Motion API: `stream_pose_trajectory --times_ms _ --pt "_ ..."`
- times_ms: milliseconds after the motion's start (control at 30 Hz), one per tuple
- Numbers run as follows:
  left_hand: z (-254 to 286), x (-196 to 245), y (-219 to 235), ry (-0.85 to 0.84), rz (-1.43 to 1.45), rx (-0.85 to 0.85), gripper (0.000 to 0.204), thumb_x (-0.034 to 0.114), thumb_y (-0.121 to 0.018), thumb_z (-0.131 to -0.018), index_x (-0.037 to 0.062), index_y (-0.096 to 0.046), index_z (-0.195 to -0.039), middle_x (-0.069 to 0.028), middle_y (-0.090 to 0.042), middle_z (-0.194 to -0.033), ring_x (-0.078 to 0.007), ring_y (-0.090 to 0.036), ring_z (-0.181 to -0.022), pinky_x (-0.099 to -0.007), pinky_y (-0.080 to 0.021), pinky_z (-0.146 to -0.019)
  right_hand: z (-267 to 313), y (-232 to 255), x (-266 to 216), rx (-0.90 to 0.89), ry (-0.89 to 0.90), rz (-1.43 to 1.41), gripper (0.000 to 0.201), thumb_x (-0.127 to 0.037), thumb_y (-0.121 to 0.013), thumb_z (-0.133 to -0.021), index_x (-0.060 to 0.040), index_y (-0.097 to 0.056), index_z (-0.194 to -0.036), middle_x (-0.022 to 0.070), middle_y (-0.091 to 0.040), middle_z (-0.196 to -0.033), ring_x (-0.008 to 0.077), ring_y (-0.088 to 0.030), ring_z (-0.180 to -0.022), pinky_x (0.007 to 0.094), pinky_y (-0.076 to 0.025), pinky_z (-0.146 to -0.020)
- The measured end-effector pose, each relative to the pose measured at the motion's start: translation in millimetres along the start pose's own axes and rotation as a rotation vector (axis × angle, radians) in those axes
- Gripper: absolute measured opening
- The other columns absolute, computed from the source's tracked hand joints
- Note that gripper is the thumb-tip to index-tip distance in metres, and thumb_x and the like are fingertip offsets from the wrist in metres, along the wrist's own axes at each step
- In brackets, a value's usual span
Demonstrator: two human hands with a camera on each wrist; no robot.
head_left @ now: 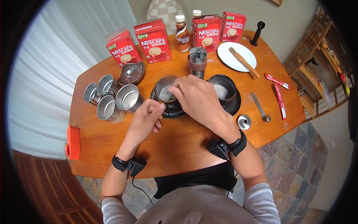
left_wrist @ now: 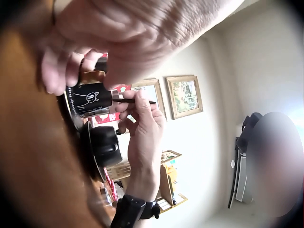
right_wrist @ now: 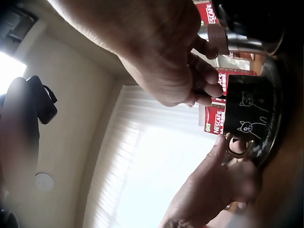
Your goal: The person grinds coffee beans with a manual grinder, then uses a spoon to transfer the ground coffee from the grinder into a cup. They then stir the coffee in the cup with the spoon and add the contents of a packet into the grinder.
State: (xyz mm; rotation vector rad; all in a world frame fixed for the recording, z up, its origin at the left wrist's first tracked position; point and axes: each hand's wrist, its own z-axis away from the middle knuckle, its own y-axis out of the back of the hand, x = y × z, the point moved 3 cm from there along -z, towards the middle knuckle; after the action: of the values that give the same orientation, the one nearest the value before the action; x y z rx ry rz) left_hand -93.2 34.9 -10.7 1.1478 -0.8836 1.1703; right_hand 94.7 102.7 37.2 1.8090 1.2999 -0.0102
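Observation:
A black cup [right_wrist: 249,107] with white cat drawings stands on a dark saucer [head_left: 174,115] in front of me. At its gold handle [right_wrist: 239,153], my left hand [head_left: 147,118] pinches with thumb and fingers. Above the cup's rim my right hand [head_left: 199,98] pinches a thin dark stick-like handle [left_wrist: 126,100], which slopes down into the cup; its lower end is hidden. Something pale shows inside this cup. Close beyond the right hand, a second black cup [head_left: 232,89] holds a whitish content, on its own dark saucer [head_left: 235,106].
Several metal cups [head_left: 128,98] and a dark bowl [head_left: 131,73] stand left. Behind are red Nescafe boxes [head_left: 153,41], a bottle [head_left: 182,35] and a grinder [head_left: 197,61]. Rightward lie a white plate [head_left: 227,56] with a brush [head_left: 244,62], a measuring spoon [head_left: 259,106] and red sachets [head_left: 279,101].

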Motion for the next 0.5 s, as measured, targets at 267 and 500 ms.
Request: stream_pose_trajectory --times_ms 267,500 --pt "-1.7 -16.3 -3.4 -0.075 0.035 -0.039 0.039 0.038 -0.060 -0.111 0.0052 -0.065 -0.089 0.0024 -0.058 -0.077 -0.0042 -0.055 -0.060 -0.0207 -0.045 -0.052 -1.6 1.6 5.1 0.076 -0.069 0.033 0.016 -0.014 -0.069 -0.098 -0.0012 -0.068 -0.088 0.0167 -0.068 -0.081 0.0382 -0.066 -0.082 0.0495 -0.053 -0.070" --pt "10.9 -13.1 -7.3 -0.073 0.011 -0.083 0.037 0.033 -0.061 -0.110 0.0042 -0.068 -0.088 0.0022 -0.062 -0.077 -0.0056 -0.059 -0.060 -0.0215 -0.046 -0.054 -4.6 -2.5 -0.2 -0.058 -0.086 -0.174 0.016 -0.015 -0.068 -0.099 0.0000 -0.071 -0.094 0.0191 -0.070 -0.084 0.0394 -0.067 -0.085 0.0481 -0.053 -0.075"
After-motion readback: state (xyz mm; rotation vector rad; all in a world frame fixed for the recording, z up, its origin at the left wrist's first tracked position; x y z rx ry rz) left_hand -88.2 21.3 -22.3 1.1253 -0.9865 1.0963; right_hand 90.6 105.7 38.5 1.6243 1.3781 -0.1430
